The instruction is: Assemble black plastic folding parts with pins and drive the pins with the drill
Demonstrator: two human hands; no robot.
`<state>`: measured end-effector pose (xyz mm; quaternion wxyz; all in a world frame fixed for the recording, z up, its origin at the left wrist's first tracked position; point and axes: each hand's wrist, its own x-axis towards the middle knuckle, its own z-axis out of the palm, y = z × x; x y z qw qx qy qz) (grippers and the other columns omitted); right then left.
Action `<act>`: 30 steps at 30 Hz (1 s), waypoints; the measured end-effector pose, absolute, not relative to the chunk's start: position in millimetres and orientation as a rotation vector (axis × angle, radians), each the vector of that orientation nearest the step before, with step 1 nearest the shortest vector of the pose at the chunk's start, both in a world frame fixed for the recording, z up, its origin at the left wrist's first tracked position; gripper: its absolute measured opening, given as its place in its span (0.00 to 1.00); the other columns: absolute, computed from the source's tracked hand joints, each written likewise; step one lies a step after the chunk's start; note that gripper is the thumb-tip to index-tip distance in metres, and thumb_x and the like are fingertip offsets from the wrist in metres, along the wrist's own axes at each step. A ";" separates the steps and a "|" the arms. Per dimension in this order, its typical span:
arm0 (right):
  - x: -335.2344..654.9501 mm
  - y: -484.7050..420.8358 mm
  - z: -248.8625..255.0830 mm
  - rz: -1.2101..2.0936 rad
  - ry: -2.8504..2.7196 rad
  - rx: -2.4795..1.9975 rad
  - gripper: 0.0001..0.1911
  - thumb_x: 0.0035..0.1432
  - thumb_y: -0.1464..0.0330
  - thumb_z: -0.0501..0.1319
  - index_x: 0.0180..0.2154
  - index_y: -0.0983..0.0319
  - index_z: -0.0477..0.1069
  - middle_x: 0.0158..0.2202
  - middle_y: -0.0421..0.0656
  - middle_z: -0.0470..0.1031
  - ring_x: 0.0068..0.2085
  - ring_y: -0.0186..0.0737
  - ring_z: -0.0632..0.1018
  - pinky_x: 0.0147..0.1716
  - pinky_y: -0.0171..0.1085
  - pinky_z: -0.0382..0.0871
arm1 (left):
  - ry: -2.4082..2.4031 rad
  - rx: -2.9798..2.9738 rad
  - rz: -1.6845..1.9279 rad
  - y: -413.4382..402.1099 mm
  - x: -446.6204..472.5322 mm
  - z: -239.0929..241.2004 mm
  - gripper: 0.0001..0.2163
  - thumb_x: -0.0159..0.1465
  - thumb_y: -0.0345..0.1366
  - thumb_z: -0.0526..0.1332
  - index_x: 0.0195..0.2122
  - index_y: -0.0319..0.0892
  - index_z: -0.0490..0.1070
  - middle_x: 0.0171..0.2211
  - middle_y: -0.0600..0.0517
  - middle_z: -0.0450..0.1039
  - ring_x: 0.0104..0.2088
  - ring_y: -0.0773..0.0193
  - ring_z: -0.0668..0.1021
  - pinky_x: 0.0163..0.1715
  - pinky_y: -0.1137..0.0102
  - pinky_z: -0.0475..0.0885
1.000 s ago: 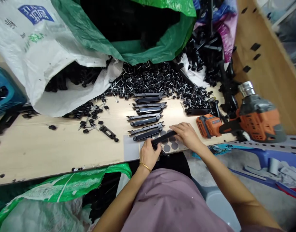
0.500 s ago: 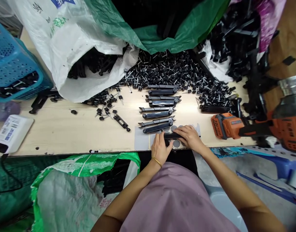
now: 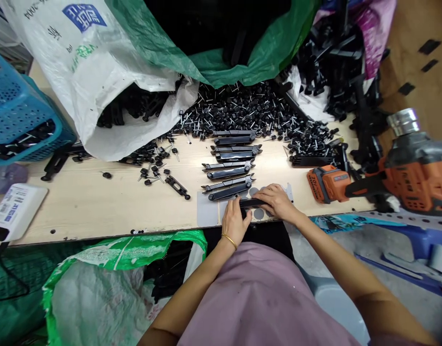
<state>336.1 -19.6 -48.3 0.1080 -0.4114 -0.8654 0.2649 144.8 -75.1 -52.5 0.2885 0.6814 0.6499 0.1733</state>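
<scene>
Between my two hands, near the table's front edge, lies a long black plastic part (image 3: 251, 203). My left hand (image 3: 235, 222) grips its left end, thumb and fingers closed around it. At the other end my right hand (image 3: 275, 200) has its fingers closed on the part. Beneath it is a grey sheet with round dots (image 3: 258, 214). Just beyond my hands, several black folding clamp-like parts (image 3: 229, 191) lie stacked in a column of pairs. A single black bracket with a ring end (image 3: 177, 187) rests to the left.
A heap of black-headed metal pins (image 3: 238, 108) spreads across the back. Behind it stand a green bag (image 3: 221, 69) and a white sack (image 3: 87, 86). An orange cordless drill (image 3: 419, 178) lies on the right. At left are a blue basket (image 3: 58, 139) and a white box (image 3: 20, 211).
The camera view has shifted slightly, so the table things appear a little further left. Both hands stay on the black part, with little visible movement.
</scene>
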 end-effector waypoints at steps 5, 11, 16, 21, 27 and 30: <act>344.9 -18.7 -33.2 0.782 -2.502 -1.199 0.21 0.59 0.59 0.57 0.53 0.58 0.66 0.49 0.47 0.72 0.49 0.43 0.68 0.51 0.45 0.58 | 1.811 1.931 0.294 -76.9 139.8 -32.1 0.27 0.60 0.45 0.60 0.57 0.36 0.58 0.45 0.40 0.64 0.44 0.50 0.72 0.38 0.60 0.72; 402.7 29.5 -15.6 0.081 -1.810 -2.052 0.22 0.61 0.67 0.52 0.55 0.67 0.61 0.55 0.59 0.61 0.56 0.54 0.62 0.53 0.54 0.55 | 1.462 2.324 0.413 -68.7 161.6 -22.7 0.23 0.61 0.36 0.59 0.57 0.39 0.59 0.51 0.40 0.63 0.52 0.49 0.67 0.51 0.56 0.64; 454.9 82.6 -18.2 0.066 -1.164 -2.783 0.23 0.58 0.74 0.48 0.56 0.67 0.60 0.57 0.68 0.56 0.54 0.63 0.63 0.44 0.64 0.57 | 1.264 2.408 0.335 -45.7 179.3 -45.0 0.20 0.63 0.24 0.51 0.56 0.42 0.60 0.43 0.45 0.68 0.46 0.57 0.71 0.46 0.61 0.67; 471.3 94.4 -28.5 0.021 -1.265 -2.805 0.22 0.59 0.75 0.44 0.55 0.69 0.60 0.46 0.64 0.66 0.51 0.58 0.67 0.44 0.58 0.59 | 1.297 2.412 0.367 -40.7 165.2 -50.5 0.19 0.63 0.25 0.51 0.55 0.42 0.61 0.41 0.46 0.69 0.43 0.57 0.71 0.43 0.63 0.68; 436.9 92.1 8.1 -0.321 -1.665 -2.457 0.17 0.58 0.74 0.45 0.45 0.68 0.67 0.47 0.58 0.65 0.51 0.55 0.63 0.48 0.54 0.55 | 1.318 2.437 0.339 -43.5 159.4 -51.6 0.18 0.65 0.26 0.49 0.55 0.43 0.60 0.42 0.46 0.69 0.43 0.58 0.71 0.42 0.64 0.68; 396.1 75.3 49.7 -0.204 -1.963 -2.059 0.15 0.59 0.70 0.48 0.45 0.65 0.68 0.46 0.54 0.65 0.49 0.53 0.64 0.47 0.50 0.58 | 1.322 2.435 0.324 -43.0 158.9 -50.9 0.19 0.64 0.25 0.49 0.55 0.43 0.61 0.41 0.46 0.69 0.42 0.58 0.71 0.41 0.64 0.68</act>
